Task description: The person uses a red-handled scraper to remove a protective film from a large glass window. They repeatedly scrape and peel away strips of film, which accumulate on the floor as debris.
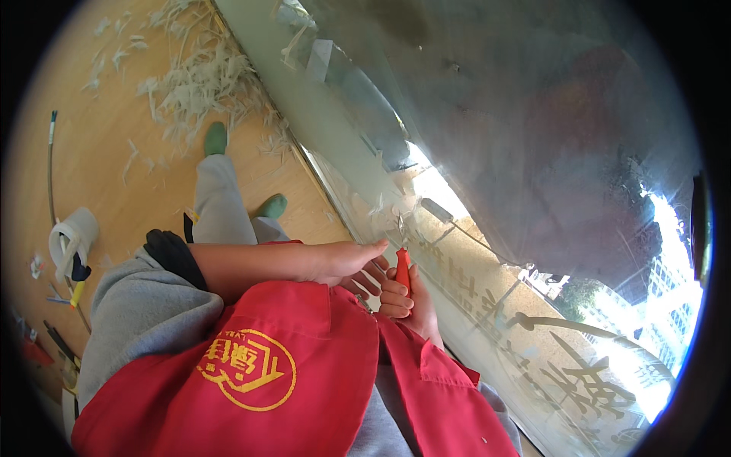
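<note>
My right hand [412, 300] is wrapped around the red handle [403, 271] of a small hand tool. Its thin metal end [401, 228] points at the glass pane [365, 188], but whether it touches is unclear. Across my body reaches my left hand [357, 268], fingers spread, holding nothing, close beside the tool. Its fingertips partly overlap the right hand's edge in the view. The glass is hazy, with reflections and a few pale scraps clinging to it. Painted-looking characters [588, 371] mark its lower right part.
White shredded scraps [205, 85] lie heaped on the wooden floor [114, 165] along the glass's bottom edge. A white roll [73, 231], a cable [50, 171] and a yellow-handled tool [77, 294] lie at left. My green-covered feet [215, 139] stand near the scraps.
</note>
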{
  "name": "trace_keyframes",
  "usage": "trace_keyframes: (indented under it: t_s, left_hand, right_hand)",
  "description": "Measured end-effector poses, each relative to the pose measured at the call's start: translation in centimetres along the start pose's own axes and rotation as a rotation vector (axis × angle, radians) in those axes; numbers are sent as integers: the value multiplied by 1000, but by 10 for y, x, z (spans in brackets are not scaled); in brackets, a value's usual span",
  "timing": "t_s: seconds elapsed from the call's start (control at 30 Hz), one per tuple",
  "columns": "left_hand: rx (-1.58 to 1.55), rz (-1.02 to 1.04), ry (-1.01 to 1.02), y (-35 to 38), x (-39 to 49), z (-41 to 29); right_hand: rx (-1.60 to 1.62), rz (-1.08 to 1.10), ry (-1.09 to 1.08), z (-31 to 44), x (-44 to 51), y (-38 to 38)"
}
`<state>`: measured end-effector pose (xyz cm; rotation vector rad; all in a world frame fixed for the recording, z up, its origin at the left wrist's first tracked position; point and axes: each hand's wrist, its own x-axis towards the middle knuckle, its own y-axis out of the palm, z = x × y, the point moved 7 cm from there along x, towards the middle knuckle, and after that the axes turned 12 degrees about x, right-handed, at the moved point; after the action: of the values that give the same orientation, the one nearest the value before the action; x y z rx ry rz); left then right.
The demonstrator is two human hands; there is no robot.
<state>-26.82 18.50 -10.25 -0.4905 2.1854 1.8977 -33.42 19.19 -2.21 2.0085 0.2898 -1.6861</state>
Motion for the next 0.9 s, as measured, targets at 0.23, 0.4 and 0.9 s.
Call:
trace_keyframes:
  t_s: [0.23,0.4,0.9]
  left_hand:
    - [-288,-294,40,28,40,-4]
    - [-339,-496,-5,6,45,-6]
    - [-679,-730,101,-135,92,-14]
  right_hand:
    - [21,-52,-143,22,31,-8]
    - [-90,-187,-234,31,53,-9]
    - [-77,-307,-15,64,212,-8]
